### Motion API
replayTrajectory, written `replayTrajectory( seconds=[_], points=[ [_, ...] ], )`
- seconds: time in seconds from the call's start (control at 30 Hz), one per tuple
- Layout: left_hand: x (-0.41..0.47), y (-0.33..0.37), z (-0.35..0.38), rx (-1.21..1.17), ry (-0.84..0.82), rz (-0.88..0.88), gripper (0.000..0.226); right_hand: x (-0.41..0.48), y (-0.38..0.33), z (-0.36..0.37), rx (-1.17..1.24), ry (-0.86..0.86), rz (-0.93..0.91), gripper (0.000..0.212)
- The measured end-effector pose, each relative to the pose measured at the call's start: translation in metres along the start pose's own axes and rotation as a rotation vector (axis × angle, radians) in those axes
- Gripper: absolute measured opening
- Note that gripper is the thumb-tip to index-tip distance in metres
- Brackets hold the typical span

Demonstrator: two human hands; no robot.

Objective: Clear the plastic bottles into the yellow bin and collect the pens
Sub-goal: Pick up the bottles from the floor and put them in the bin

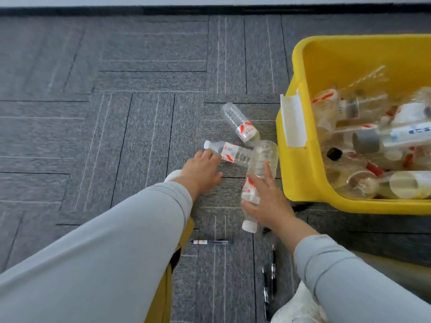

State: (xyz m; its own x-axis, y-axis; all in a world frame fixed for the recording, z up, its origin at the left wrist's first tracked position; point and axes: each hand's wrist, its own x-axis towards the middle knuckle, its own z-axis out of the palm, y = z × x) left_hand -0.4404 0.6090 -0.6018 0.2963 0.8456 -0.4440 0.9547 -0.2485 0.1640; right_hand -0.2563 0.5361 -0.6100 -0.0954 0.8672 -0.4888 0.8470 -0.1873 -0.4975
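– Pale grey sleeves point(93, 252) lowest in frame, both reaching up toward centre. Grip on each side?

– Right hand point(268, 199) wrapped round the right-hand bottle point(261, 159), thumb on one side, fingers over the other, white cap pointing down-frame. Left hand point(200, 173) with fingertips on the neck of the left-hand bottle point(233, 153). Closed round it or only resting: cannot tell.

– Best way to finish the step?

– Probably close the left fingers fully round the neck before lifting: thin, seemingly empty plastic, likely to skid or crumple. Seemingly touching at centre, those two, so lift apart. Carry both rightward over the rim of the yellow bin point(300, 57), at right of frame and already heaped with bottles, and drop low onto the heap. Then back for the third bottle point(240, 121), just above centre, near the bin wall.

– Pens?

– Untouched on the grey carpet point(116, 89): dark pen point(211, 241) below centre, two black pens point(273, 271) further down, right of centre.

– Anything readable?

– Red-and-white labels on all three bottles, print too blurred to read. White sheet point(292, 120) on the bin's side, no writing visible. Blue characters on one label inside the bin, not legible.
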Motion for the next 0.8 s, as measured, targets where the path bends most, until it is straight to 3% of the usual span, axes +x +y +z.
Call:
replayTrajectory(
  seconds=[0.33, 0.53, 0.8],
  points=[
    [0.119, -0.028, 0.064, 0.087, -0.113, 0.038, 0.081, 0.071, 0.036, 0.023, -0.021, 0.101, 0.051, 0.064],
    [0.170, -0.016, 0.090, 0.051, -0.095, 0.054, 0.084, 0.102, 0.054, 0.035, -0.033, 0.082, 0.070, 0.068],
    [0.171, -0.024, 0.118, 0.120, -0.067, 0.007, 0.082, 0.106, 0.070, 0.043, -0.024, 0.092, 0.063, 0.067]
  ],
)
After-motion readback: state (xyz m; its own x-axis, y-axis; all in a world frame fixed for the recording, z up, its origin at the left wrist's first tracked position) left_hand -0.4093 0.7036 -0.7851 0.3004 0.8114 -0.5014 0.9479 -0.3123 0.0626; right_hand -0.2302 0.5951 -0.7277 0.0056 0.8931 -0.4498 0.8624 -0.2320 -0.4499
